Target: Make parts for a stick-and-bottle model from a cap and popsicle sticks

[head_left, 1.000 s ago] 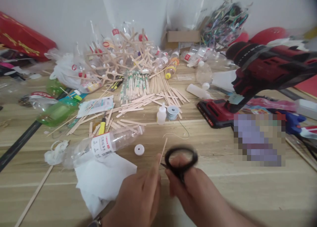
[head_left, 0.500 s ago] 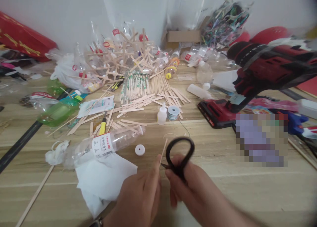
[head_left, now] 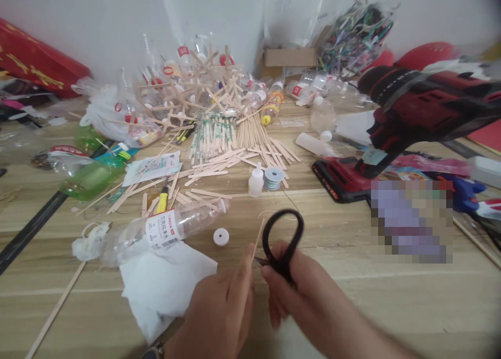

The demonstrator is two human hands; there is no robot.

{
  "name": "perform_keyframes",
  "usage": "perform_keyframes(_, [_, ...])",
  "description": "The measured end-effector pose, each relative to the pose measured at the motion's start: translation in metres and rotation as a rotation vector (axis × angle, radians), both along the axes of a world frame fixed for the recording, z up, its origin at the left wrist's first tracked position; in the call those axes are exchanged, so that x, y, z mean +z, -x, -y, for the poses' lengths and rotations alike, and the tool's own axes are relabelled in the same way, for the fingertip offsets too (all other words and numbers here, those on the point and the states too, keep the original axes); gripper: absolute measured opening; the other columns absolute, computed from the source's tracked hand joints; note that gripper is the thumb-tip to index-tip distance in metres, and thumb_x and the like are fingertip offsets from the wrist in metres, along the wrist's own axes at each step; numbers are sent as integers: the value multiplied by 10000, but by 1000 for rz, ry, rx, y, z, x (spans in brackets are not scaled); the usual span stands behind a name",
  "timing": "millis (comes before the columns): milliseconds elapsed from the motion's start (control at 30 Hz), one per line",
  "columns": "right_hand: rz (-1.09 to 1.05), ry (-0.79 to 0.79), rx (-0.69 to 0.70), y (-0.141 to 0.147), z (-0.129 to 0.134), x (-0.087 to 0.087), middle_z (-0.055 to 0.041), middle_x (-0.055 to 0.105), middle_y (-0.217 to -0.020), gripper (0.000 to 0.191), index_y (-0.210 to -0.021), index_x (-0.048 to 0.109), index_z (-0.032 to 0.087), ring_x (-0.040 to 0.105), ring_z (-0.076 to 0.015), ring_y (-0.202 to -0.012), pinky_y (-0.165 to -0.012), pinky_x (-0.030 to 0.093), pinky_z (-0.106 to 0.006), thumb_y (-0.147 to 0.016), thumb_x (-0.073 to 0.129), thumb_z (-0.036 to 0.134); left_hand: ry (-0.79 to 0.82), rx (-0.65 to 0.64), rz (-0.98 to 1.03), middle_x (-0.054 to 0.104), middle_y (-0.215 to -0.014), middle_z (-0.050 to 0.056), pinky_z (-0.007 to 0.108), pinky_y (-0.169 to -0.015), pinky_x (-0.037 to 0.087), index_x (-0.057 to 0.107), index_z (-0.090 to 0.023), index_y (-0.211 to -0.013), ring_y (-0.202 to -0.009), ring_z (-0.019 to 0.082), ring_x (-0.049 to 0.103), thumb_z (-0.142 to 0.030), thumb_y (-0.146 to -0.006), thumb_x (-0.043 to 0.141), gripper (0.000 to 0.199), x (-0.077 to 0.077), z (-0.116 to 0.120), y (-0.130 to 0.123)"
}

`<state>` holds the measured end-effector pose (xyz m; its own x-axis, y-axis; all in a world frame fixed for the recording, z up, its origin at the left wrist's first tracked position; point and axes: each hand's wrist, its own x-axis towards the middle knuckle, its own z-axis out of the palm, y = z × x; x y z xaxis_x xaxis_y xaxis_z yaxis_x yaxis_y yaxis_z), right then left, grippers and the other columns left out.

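Near the bottom centre, my left hand is closed on a thin wooden stick that points up and away. Just to its right, my right hand grips a pair of black-handled scissors, one loop standing above the fingers. The metal tip of the scissors is beside the stick, close to my left fingertips; whether they touch is hard to tell. A round white cap lies on the table beyond my left hand. White paper lies left of that hand, next to a clear labelled bottle.
A red and black drill stands at the right. Beyond my hands are a small glue bottle, a thread spool and scattered wooden sticks. A green bottle lies at the left; bottles pile up at the back.
The scissors' loop has shifted slightly up and left, and my right hand has tilted a little with it. My left hand keeps hold of the stick, almost unmoved.
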<state>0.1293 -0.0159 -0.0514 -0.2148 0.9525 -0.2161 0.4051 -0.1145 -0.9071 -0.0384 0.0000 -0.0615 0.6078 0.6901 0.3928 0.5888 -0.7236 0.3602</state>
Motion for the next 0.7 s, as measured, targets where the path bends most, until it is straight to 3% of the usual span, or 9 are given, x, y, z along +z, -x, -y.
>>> perform_keyframes(100, [280,-359,-72,0,1,-3,-53,649,-617,105,-842,512,218,664,-238,-539,-505,468,-319,-861,410,235,4,-1,0,719,-670,41,238,-435,524,75,-128,-1535,-504,183,683,-170,-1024,198,528,-1,0,-1])
perform_keyframes(167, [160,-203,-57,0,0,-1,-12,602,-562,106,-840,476,226,653,-223,-508,-485,464,-303,-883,391,273,8,6,-3,721,-680,44,238,-436,525,74,-131,-1537,-517,185,689,-170,-1023,203,531,-2,0,0])
perform_keyframes(267, [-230,253,29,1,-3,3,107,397,-468,194,-819,374,249,574,-159,-374,-380,405,-226,-933,337,401,-1,1,10,713,-678,41,229,-444,527,120,-129,-1523,-521,177,689,-152,-1017,207,514,-4,1,1])
perform_keyframes(300, [-261,276,37,2,-2,2,113,381,-472,204,-813,363,251,565,-149,-365,-369,392,-215,-938,333,410,-1,-6,12,712,-678,42,228,-450,530,131,-122,-1517,-526,176,691,-146,-1015,211,510,-4,1,2])
perform_keyframes(433, [182,-307,-73,2,2,-6,-6,589,-580,124,-811,469,231,626,-191,-494,-461,433,-273,-892,386,276,14,8,-15,706,-669,48,238,-441,522,186,-102,-1500,-519,188,683,-144,-1004,248,502,-3,2,2])
perform_keyframes(500, [254,-382,-88,2,3,-6,-29,614,-603,117,-820,498,228,632,-209,-517,-481,437,-294,-873,399,262,11,9,-26,702,-661,46,240,-430,513,202,-100,-1494,-505,191,675,-142,-998,254,500,-3,2,2])
perform_keyframes(633, [-236,252,3,2,0,5,103,385,-468,219,-781,375,249,559,-149,-372,-389,407,-224,-927,366,411,-22,3,-9,705,-664,42,217,-426,504,160,-102,-1501,-510,175,677,-125,-1000,231,506,-4,1,1])
perform_keyframes(667, [-320,334,21,2,-1,6,111,367,-473,243,-778,366,249,552,-139,-365,-385,405,-215,-931,360,438,-24,-1,-1,706,-665,41,209,-419,498,152,-101,-1501,-511,172,678,-125,-1001,227,506,-4,1,0])
perform_keyframes(700, [-298,285,5,1,-1,6,105,389,-477,234,-784,378,247,555,-139,-373,-390,410,-217,-927,374,431,-28,1,1,704,-658,39,206,-410,490,151,-101,-1500,-504,171,675,-124,-1001,226,505,-4,0,0])
